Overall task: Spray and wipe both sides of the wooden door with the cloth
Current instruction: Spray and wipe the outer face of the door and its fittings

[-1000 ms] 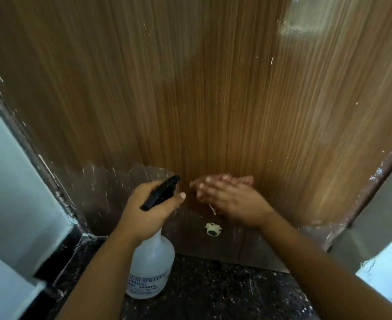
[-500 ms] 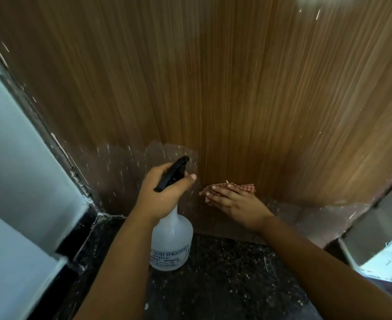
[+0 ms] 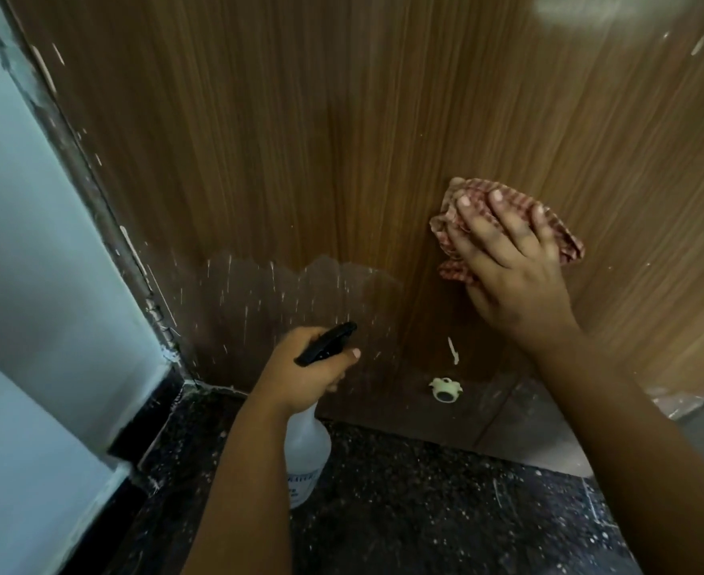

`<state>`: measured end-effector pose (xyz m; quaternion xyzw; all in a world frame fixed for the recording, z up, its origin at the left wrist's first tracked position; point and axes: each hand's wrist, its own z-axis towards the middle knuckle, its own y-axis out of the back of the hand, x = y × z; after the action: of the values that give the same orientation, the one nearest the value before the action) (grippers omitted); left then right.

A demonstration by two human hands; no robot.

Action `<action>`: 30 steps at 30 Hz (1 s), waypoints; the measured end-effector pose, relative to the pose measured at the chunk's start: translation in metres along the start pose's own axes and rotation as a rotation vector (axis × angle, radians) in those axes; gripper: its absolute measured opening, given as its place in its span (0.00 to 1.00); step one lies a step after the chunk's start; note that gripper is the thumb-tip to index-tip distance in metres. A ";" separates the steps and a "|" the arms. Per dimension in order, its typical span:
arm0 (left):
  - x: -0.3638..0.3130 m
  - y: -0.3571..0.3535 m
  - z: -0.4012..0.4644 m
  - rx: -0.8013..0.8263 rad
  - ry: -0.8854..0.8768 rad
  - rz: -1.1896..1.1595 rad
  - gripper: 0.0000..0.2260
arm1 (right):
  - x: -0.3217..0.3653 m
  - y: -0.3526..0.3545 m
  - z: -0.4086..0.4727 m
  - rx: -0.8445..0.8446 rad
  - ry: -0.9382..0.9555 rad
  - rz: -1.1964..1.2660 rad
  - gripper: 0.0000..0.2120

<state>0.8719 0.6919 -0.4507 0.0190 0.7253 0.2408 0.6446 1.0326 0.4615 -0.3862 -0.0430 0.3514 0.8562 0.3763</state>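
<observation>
Door point(image 3: 342, 139) fills our view, upright right in front of us, and our right hand point(image 3: 508, 259) presses the checked cloth point(image 3: 566, 242) flat against it, fingers point(image 3: 495, 201) spread straight over the fabric. Our left hand point(image 3: 309, 367) grips the spray bottle point(image 3: 306, 446), fingers curled round its neck. Risks now: the bunched cloth could slip from under the palm, streaks may dry low down, and drips could slick the dark floor point(image 3: 425, 512).

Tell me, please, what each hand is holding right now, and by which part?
Left hand grips the spray bottle at its black trigger head. Right hand presses the checked cloth flat against the wooden door.
</observation>
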 end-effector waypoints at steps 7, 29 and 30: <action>0.013 0.016 -0.001 -0.033 -0.018 -0.035 0.06 | 0.050 -0.029 0.011 -0.026 -0.073 0.084 0.32; 0.024 0.050 -0.016 -0.188 -0.067 0.019 0.16 | 0.081 -0.034 0.098 -0.080 0.065 -0.007 0.30; 0.027 0.050 -0.015 -0.176 -0.053 0.027 0.15 | 0.081 -0.036 0.096 -0.090 0.078 -0.017 0.30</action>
<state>0.8391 0.7406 -0.4566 -0.0218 0.6838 0.3118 0.6594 1.0173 0.5887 -0.3620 -0.0960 0.3265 0.8655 0.3675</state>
